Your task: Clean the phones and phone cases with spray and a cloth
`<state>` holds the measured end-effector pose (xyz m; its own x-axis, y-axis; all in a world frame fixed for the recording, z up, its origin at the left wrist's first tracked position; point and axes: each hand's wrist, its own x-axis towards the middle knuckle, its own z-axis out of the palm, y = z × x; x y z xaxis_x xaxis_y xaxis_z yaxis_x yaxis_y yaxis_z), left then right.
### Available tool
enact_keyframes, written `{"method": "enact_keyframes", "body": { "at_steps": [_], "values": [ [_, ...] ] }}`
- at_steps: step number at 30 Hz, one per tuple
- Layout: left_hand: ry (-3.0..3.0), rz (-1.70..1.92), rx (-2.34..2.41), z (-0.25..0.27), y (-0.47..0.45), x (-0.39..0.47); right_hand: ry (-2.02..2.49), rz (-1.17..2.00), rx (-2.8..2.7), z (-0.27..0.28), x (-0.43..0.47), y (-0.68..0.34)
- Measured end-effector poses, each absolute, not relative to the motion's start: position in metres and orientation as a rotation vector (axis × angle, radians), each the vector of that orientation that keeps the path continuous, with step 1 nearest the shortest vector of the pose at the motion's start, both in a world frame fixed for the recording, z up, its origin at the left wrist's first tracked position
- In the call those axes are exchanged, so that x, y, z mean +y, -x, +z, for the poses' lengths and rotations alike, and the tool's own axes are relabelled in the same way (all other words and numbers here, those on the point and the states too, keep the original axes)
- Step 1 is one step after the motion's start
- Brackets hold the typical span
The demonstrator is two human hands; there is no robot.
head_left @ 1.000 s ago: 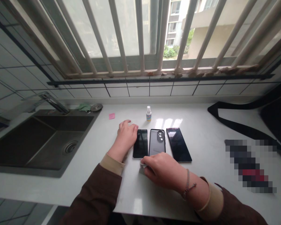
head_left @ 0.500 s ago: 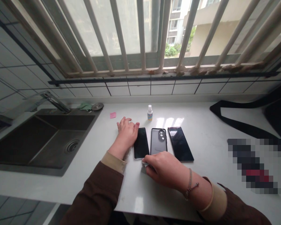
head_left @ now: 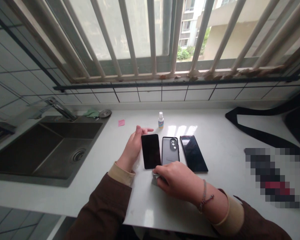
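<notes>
A person's two hands work at a white worktop (head_left: 215,133) below a barred window (head_left: 150,40). The left hand (head_left: 132,148) grips the left edge of a black phone (head_left: 151,151), fingers curled behind the far edge and the index finger pointing out over its top. The phone's dark screen faces up, and it seems tilted up off the worktop on its left side, though that is hard to judge. The right hand (head_left: 178,181) lies nearer the person, fingers bent and closed over a small pale cloth (head_left: 155,180) pressed on the worktop just below the phone.

Just right of the held phone lies a black phone case (head_left: 170,151) with its camera cut-out showing. Right of that lies a second dark phone (head_left: 193,153), flat and screen up. The three sit side by side in a row. Behind them stands a small white spray bottle (head_left: 161,120), and a pink note (head_left: 121,122) lies to its left.

A dark sink (head_left: 40,150) with a tap (head_left: 60,108) is set in the worktop at the left. A black strap (head_left: 252,128) trails across the right side.
</notes>
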<state>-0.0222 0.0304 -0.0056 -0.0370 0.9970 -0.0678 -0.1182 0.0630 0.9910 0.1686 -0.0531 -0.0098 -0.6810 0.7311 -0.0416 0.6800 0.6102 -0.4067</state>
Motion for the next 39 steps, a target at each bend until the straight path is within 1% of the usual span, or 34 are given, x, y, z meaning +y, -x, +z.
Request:
{"method": "enact_keyframes", "body": {
  "at_steps": [3, 6, 9, 12, 14, 17, 19, 22, 25, 27, 29, 31, 33, 36, 39],
  "values": [
    [-0.999, 1.183, 0.779, -0.002, 0.017, 0.021, 1.181, 0.594, -2.711, -0.009, -0.053, -0.168],
    [-0.863, 0.983, 0.652, -0.002, 0.017, 0.014, 1.178, 0.585, -2.708, -0.008, -0.053, -0.168],
    [-0.841, 0.848, 0.613, -0.006, 0.018, 0.010, 1.173, 0.572, -2.711, -0.007, -0.052, -0.169],
    [-0.887, 0.799, 0.660, -0.014, 0.016, 0.008, 1.154, 0.558, -2.705, -0.007, -0.052, -0.169],
    [-0.852, 0.835, 0.737, -0.018, 0.014, 0.009, 1.136, 0.555, -2.696, -0.009, -0.052, -0.169],
    [-0.736, 0.982, 0.808, -0.019, 0.011, 0.010, 1.051, 0.569, -2.608, -0.011, -0.053, -0.171],
    [-0.642, 1.047, 0.807, -0.016, 0.010, 0.011, 0.942, 0.649, -2.424, -0.012, -0.053, -0.174],
    [-0.476, 1.048, 0.792, -0.008, 0.011, 0.012, 0.844, 0.938, -1.970, -0.012, -0.050, -0.180],
    [-0.345, 1.010, 0.781, -0.002, 0.012, 0.012, 0.917, 1.186, -1.433, -0.017, -0.038, -0.185],
    [-0.291, 0.964, 0.751, 0.000, 0.012, 0.011, 0.997, 1.222, -1.117, -0.024, -0.028, -0.187],
    [-0.272, 0.917, 0.710, 0.002, 0.011, 0.010, 1.041, 1.192, -0.939, -0.028, -0.019, -0.189],
    [-0.281, 0.885, 0.680, 0.003, 0.009, 0.007, 1.065, 1.117, -0.944, -0.029, -0.014, -0.191],
    [-0.298, 0.861, 0.662, 0.002, 0.005, 0.003, 1.127, 0.961, -1.102, -0.027, -0.015, -0.194],
    [-0.312, 0.815, 0.637, -0.004, -0.005, -0.003, 1.210, 0.621, -1.484, -0.022, -0.022, -0.194],
    [-0.324, 0.809, 0.583, -0.013, -0.017, -0.008, 1.099, 0.339, -1.878, -0.025, -0.028, -0.189]
  ]
}}
